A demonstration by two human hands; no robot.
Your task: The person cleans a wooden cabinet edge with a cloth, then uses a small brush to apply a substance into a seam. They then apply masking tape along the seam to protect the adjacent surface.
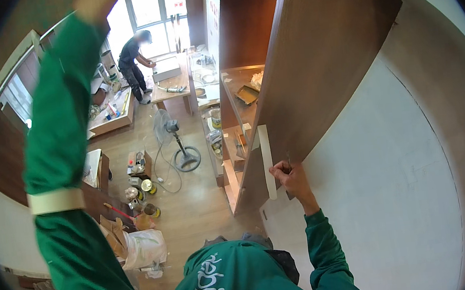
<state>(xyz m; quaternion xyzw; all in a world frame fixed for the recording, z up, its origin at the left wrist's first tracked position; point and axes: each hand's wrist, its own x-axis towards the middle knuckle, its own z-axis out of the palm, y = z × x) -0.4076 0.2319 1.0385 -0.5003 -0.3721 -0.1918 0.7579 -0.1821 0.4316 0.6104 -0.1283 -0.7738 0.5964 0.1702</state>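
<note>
My left arm in a green sleeve reaches up along the left side, with a pale band (pixel 56 202) round it. Only a blurred part of my left hand (pixel 97 2) shows at the top edge; its fingers are out of sight. My right hand (pixel 294 182) is closed on a thin dark tool (pixel 288 158), its kind unclear, that sticks out above the fingers. Beside those fingertips a long pale strip (pixel 267 158) stands upright against the brown cabinet side. The tall brown cabinet (pixel 319 56) has open shelves on its left.
A person (pixel 132 65) works at a wooden table (pixel 173 89) by the windows. A standing fan (pixel 173 127) with a trailing cord, several paint cans (pixel 148 186) and a white plastic bag (pixel 144 247) are on the floor. A pale panel (pixel 373 187) extends at right.
</note>
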